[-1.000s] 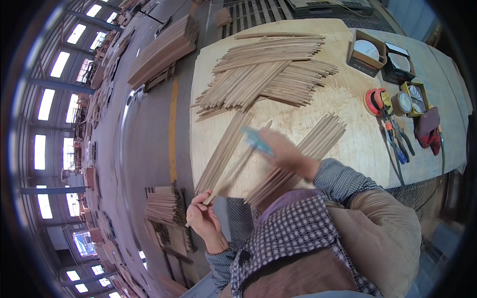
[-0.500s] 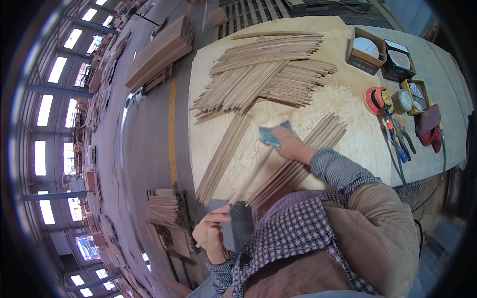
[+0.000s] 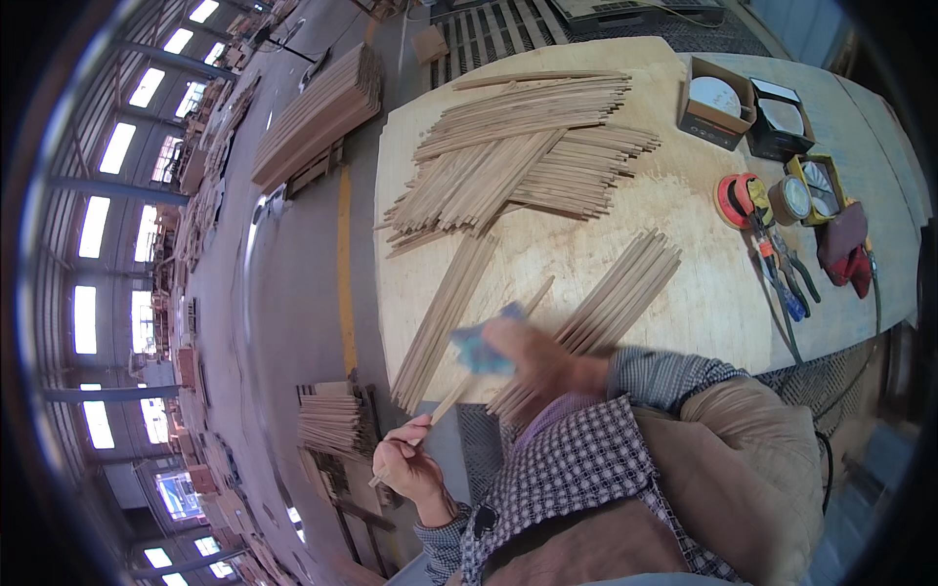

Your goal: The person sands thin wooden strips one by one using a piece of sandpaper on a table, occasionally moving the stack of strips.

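My left hand (image 3: 408,465) is closed round the near end of a thin wooden strip (image 3: 451,398), off the table's near edge. The strip slants away to the right over the tabletop. Midway along it, my right hand (image 3: 532,354) presses a blue-green cloth or pad (image 3: 481,348) against the wood; motion blurs both, and the exact kind is unclear. Left of the strip lies a narrow bundle of strips (image 3: 445,322). Another bundle (image 3: 625,289) rests to the right, partly under my right forearm. Beyond them is a large crisscrossed pile of strips (image 3: 528,146).
On the pale wooden table (image 3: 703,313), a round red sander (image 3: 735,200), pliers (image 3: 793,264) and a tin (image 3: 789,199) lie at the right. Boxes of white discs (image 3: 718,103) stand behind. Stacked boards (image 3: 318,112) and a cart of strips (image 3: 332,425) stand on the floor at left.
My right hand has slid the blue-green cloth along the strip toward my left hand, uncovering the far end. My left hand keeps its hold and has shifted slightly down and left.
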Demonstrator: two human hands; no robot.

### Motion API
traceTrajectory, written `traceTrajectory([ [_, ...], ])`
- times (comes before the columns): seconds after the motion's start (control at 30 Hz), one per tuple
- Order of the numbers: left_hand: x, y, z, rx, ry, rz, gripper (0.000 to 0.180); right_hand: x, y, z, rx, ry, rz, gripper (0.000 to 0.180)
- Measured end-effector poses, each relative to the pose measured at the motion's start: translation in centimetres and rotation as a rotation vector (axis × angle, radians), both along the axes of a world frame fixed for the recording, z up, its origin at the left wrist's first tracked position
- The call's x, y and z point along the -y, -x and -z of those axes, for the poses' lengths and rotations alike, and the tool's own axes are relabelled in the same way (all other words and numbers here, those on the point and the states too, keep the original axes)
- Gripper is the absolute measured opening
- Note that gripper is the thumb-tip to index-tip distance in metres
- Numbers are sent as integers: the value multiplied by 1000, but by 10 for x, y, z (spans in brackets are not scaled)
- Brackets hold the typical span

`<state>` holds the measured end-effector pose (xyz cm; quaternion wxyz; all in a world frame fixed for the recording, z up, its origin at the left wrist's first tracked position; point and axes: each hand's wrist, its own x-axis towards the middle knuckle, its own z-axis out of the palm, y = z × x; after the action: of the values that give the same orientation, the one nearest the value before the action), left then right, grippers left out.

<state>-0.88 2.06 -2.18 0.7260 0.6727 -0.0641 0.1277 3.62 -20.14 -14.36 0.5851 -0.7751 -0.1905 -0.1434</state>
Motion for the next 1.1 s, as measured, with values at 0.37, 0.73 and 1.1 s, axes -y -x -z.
traceTrajectory([
  [0.37,31,14,-32,39,-190,270,17,75,-23,94,-187,493,283,46],
  [0.73,24,8,-19,62,-248,79,16,-6,11,-4,207,-52,289,25],
  [1.1,7,-9,-8,134,-265,-7,16,-6,21,-6,120,74,273,42],
])
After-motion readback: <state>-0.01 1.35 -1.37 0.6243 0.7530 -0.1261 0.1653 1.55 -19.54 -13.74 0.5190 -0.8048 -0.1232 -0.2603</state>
